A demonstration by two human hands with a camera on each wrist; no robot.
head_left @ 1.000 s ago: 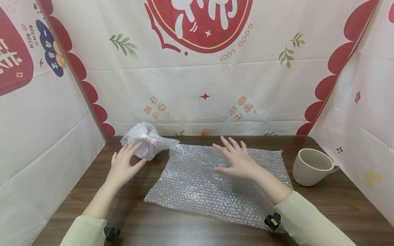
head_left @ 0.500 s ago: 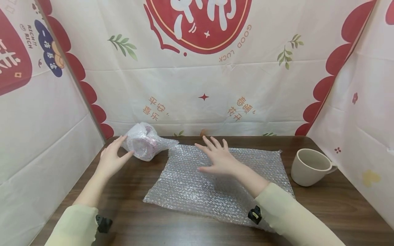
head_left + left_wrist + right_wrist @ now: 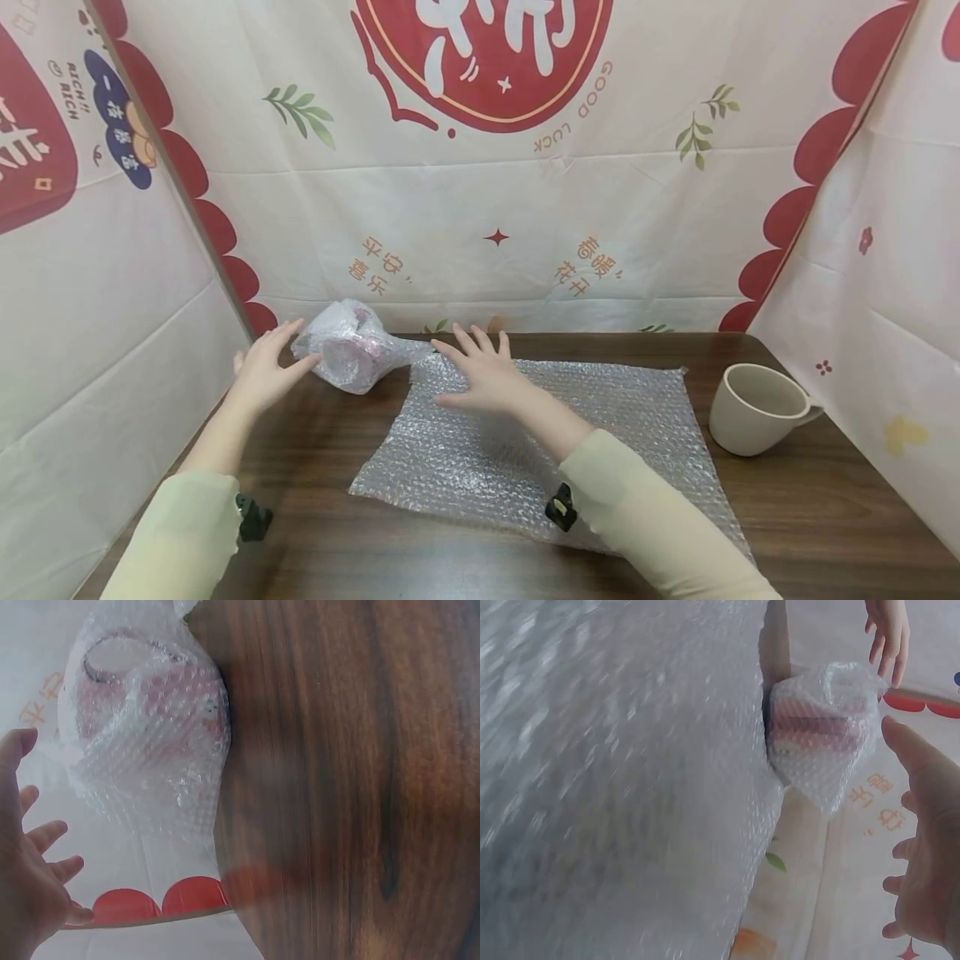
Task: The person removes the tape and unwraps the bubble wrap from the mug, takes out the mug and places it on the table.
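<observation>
1. Silvery, see-through bubble-wrap sheet (image 3: pixel 502 471) lies flat on the dark wood-grain table (image 3: pixel 817 500)
2. Just off the sheet's far left corner sits a bubble-wrapped bundle (image 3: pixel 352 350), pink and white showing through, its pinched tail pointing to that corner; whether the two touch, I cannot tell
3. Left hand (image 3: pixel 266 367) hangs left of the sheet, just beside the bundle's outer side and apart from it, thumb and fingers spread in a loose curve
4. Right hand (image 3: pixel 483 375) hovers above the sheet's far left part, near the bundle's tail, fingers fanned and nearly straight
5. Beige mug (image 3: pixel 756 408) stands upright right of the sheet, handle pointing away from it
6. Printed fabric backdrop (image 3: pixel 420 200) rises behind the sheet
</observation>
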